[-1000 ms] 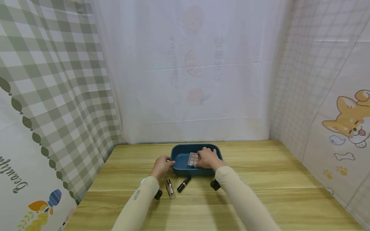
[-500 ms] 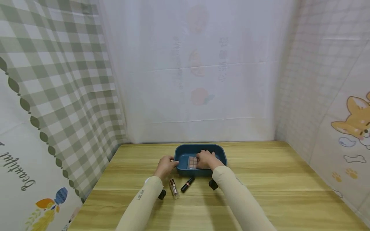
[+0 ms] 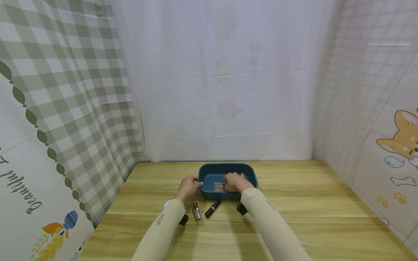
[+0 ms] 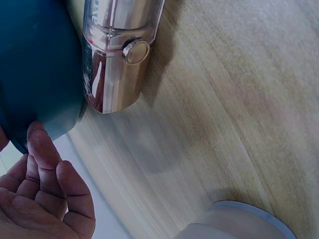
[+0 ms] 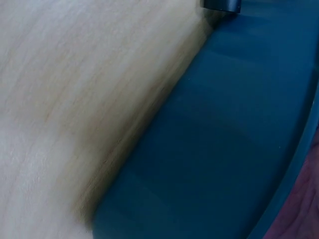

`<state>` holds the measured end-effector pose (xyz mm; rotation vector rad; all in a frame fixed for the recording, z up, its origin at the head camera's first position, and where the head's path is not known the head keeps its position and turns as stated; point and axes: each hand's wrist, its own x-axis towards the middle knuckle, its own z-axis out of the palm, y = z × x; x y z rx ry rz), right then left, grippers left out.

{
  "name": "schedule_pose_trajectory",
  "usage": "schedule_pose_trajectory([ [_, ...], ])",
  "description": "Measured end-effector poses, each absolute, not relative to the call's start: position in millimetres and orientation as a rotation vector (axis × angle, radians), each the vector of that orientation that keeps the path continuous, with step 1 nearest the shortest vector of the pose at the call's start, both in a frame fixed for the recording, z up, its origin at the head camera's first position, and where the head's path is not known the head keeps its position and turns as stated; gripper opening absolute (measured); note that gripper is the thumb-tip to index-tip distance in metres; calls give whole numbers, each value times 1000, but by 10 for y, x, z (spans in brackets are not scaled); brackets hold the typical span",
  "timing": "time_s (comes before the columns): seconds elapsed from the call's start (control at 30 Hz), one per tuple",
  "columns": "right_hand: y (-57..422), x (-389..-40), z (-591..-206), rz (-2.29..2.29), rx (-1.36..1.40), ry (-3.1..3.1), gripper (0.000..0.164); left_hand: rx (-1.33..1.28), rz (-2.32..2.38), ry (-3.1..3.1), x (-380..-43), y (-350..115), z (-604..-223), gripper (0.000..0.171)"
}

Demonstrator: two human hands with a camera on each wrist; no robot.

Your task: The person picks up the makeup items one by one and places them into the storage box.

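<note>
A dark blue rectangular bin [image 3: 215, 195] stands on the table. My left hand [image 3: 188, 188] grips its left rim; in the left wrist view the fingers of this left hand [image 4: 47, 191] lie against the outer wall. Inside the bin my right hand [image 3: 233, 182] holds the right side of an eyeshadow palette [image 3: 218, 187], which lies low near the floor. That hand covers part of the palette and its fingertips are hidden. From the right wrist, only a strip of the palm [image 5: 301, 199] shows behind the bin wall [image 5: 199, 139].
In front of the bin lie a clear cosmetic tube with a rose-gold cap [image 3: 197, 213] and a black lipstick-like tube [image 3: 212, 209]. A pale round item [image 4: 239, 221] sits by my left wrist. Curtains hang behind the wooden table [image 3: 287, 203] and at both sides.
The palette and my right hand have moved lower into the bin, and the palette now lies flatter. My left hand keeps its grip on the rim. The head view has turned slightly left.
</note>
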<state>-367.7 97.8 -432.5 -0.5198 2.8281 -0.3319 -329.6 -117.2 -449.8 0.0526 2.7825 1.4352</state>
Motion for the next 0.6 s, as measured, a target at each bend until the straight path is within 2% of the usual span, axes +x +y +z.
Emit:
schedule_pose_trajectory([
  [0.6,1085,-3594,-4146,-338,-496,2915,52,49,1466,2774,-3308,-1166,-4539,27],
])
